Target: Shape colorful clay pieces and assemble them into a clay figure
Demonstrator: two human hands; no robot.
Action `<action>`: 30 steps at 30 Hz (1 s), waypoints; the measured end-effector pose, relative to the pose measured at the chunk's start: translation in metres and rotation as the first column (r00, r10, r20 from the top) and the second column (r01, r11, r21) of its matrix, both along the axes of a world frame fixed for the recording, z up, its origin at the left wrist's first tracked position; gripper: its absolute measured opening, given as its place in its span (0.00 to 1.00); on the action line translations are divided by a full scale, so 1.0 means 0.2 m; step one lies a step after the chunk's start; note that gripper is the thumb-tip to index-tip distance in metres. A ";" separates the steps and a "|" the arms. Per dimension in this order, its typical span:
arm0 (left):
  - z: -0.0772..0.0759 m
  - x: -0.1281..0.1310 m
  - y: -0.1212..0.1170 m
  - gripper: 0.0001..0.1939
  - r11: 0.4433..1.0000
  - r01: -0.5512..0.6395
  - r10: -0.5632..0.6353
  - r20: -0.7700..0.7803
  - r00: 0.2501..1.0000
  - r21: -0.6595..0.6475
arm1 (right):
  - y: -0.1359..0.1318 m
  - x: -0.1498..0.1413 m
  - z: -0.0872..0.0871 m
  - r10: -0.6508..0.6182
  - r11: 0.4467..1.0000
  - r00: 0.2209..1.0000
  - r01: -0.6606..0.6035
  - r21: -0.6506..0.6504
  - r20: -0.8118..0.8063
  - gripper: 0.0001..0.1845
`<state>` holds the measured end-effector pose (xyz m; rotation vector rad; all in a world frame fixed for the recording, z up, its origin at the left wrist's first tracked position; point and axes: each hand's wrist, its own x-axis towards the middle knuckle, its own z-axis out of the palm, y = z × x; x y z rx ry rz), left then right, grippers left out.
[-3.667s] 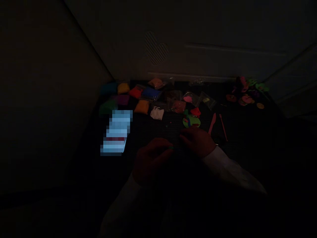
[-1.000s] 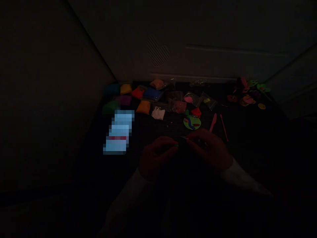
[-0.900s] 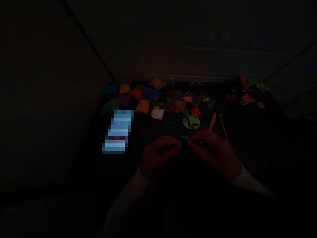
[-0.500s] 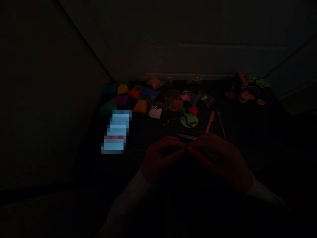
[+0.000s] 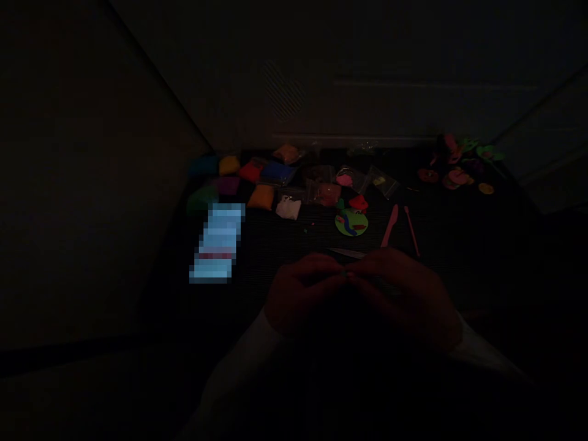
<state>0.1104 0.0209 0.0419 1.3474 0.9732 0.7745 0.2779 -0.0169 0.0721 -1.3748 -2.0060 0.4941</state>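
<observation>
In dim light, my left hand (image 5: 301,291) and my right hand (image 5: 407,294) meet fingertip to fingertip over the dark table. Pinched between them is a tiny greenish piece of clay (image 5: 344,275), mostly covered by the fingers. Just beyond the hands lies a green clay disc (image 5: 351,222) bearing a blue strip and small red parts, with a red clay piece (image 5: 358,203) at its back edge. A pointed blade (image 5: 345,252) pokes out past my right fingers. Farther right lie a pink plastic knife (image 5: 390,224) and a thin pink stick tool (image 5: 412,231).
A lit phone (image 5: 217,244), its screen blurred, lies at the left. Bags of coloured clay, among them an orange one (image 5: 261,197) and a white one (image 5: 288,207), line the back. Finished-looking clay figures (image 5: 456,177) stand at the back right. Behind the table rises a panel with a striped heart (image 5: 283,92).
Both hands stay nearly in place, fingertips together, with only a slight shift of the fingers around the small piece. The scene is slightly dimmer on the back panel.
</observation>
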 end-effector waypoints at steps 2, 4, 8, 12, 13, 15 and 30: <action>0.00 0.00 0.00 0.04 1.000 -0.001 0.001 0.020 1.000 -0.030 | 0.00 0.00 0.00 0.002 1.000 1.000 -0.002 0.005 0.006 0.09; 0.00 0.00 0.00 0.04 0.998 0.002 0.000 0.040 0.999 -0.055 | 0.00 0.00 0.00 0.006 1.000 1.000 -0.006 0.001 -0.009 0.10; -0.01 0.01 0.00 0.05 0.998 -0.001 0.004 0.039 0.999 -0.064 | 0.00 0.01 0.00 0.014 0.999 0.998 -0.017 -0.038 -0.059 0.10; -0.01 0.01 0.00 0.05 0.998 0.000 0.001 0.025 1.000 -0.065 | 0.00 0.01 0.00 0.005 0.998 0.997 -0.010 -0.067 -0.080 0.10; -0.01 0.01 0.00 0.05 0.998 -0.004 0.005 0.027 1.000 -0.059 | 0.00 0.01 0.00 -0.006 0.997 0.997 0.000 -0.074 -0.083 0.09; -0.01 0.01 0.00 0.04 0.999 -0.021 0.022 0.038 0.999 -0.037 | 0.01 0.00 0.00 -0.023 0.997 0.995 0.016 -0.082 -0.093 0.08; -0.02 0.01 -0.01 0.04 0.998 -0.023 0.025 0.039 0.999 -0.052 | 0.01 0.00 0.01 -0.050 0.992 0.987 0.031 -0.123 -0.155 0.05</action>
